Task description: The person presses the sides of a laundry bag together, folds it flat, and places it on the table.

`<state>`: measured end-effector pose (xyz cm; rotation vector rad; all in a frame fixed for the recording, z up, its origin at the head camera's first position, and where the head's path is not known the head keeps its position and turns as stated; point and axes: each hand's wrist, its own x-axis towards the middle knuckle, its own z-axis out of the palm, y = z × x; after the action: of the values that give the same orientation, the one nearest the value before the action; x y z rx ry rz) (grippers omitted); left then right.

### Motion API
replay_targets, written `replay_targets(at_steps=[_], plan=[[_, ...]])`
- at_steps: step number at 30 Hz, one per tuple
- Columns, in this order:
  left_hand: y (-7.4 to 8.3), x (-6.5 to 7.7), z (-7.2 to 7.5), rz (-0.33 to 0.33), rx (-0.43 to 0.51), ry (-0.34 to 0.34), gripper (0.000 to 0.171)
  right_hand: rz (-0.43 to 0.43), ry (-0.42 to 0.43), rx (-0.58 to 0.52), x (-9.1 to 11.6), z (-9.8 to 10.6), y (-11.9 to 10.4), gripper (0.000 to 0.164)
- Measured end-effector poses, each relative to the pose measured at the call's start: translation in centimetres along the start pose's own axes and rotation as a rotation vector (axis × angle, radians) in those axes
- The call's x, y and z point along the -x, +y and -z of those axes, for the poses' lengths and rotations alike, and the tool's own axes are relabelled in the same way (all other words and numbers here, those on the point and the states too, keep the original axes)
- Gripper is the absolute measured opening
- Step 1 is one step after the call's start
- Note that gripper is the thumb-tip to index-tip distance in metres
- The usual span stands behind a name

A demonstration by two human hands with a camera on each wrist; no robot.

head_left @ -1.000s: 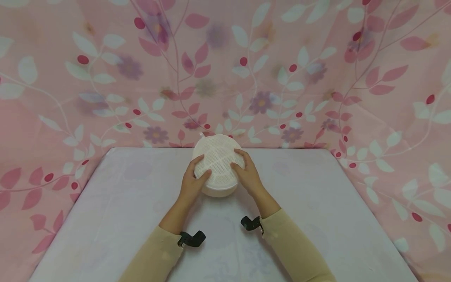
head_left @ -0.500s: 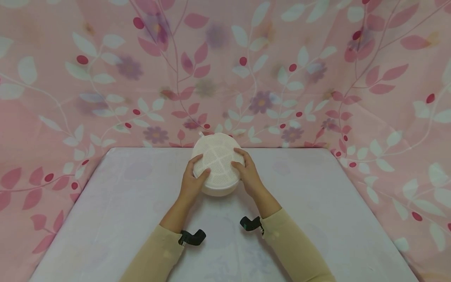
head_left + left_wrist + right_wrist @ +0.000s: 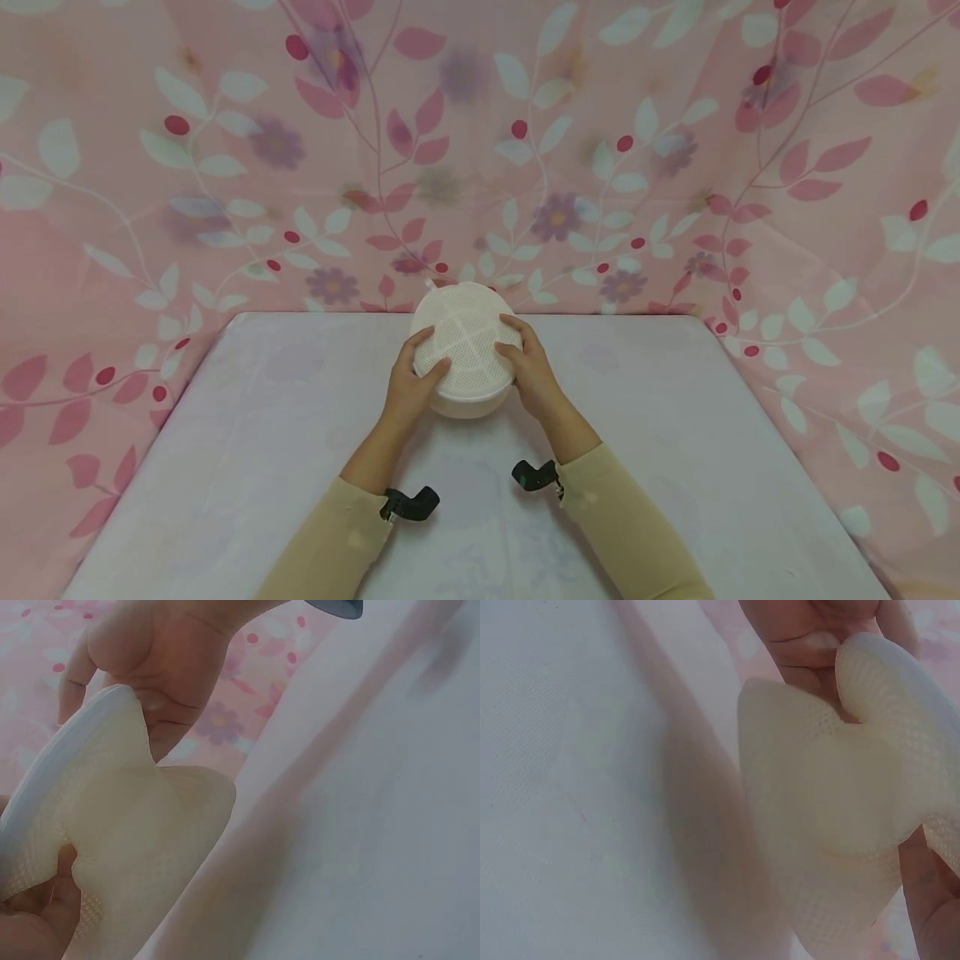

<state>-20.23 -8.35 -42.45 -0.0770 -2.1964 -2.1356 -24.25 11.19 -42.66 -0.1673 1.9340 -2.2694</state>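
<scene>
Both hands hold a round, cream-white mesh laundry bag (image 3: 467,321) in the middle of the head view. A cross-shaped seam crosses its upper face, and a small tab (image 3: 431,285) sticks out at the far left of its rim. My left hand (image 3: 408,385) grips the left side, thumb on the mesh. Opposite it, my right hand (image 3: 534,373) grips the right side with its thumb also on top. The wrist views show the bag's sides (image 3: 142,825) pressed inward by the fingers, with the underside (image 3: 832,787) raised off the table.
A table under a pale cloth (image 3: 270,433) spreads below the hands. Pink flowered fabric (image 3: 465,150) hangs behind it and along both sides. Each sleeved wrist carries a black camera mount, one on the left (image 3: 411,504) and one on the right (image 3: 534,476).
</scene>
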Motion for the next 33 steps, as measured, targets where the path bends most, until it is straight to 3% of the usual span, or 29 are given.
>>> replay_targets(at_steps=[8, 20, 28, 33], plan=[[-0.1, -0.3, 0.2, 0.039, 0.039, -0.006, 0.063, 0.003, -0.020, -0.048, 0.0, 0.3, 0.2, 0.049], [-3.3, -1.2, 0.1, 0.024, 0.100, 0.056, 0.059, 0.007, -0.043, -0.038, -0.1, 0.5, 0.5, 0.046], [-2.4, -0.8, 0.2, 0.070, 0.306, 0.011, 0.059, 0.008, -0.090, -0.002, -0.2, 0.8, 0.6, 0.045], [-1.4, -0.3, 0.3, 0.078, 0.291, -0.040, 0.061, 0.024, -0.083, 0.049, -0.3, 0.8, 0.7, 0.044]])
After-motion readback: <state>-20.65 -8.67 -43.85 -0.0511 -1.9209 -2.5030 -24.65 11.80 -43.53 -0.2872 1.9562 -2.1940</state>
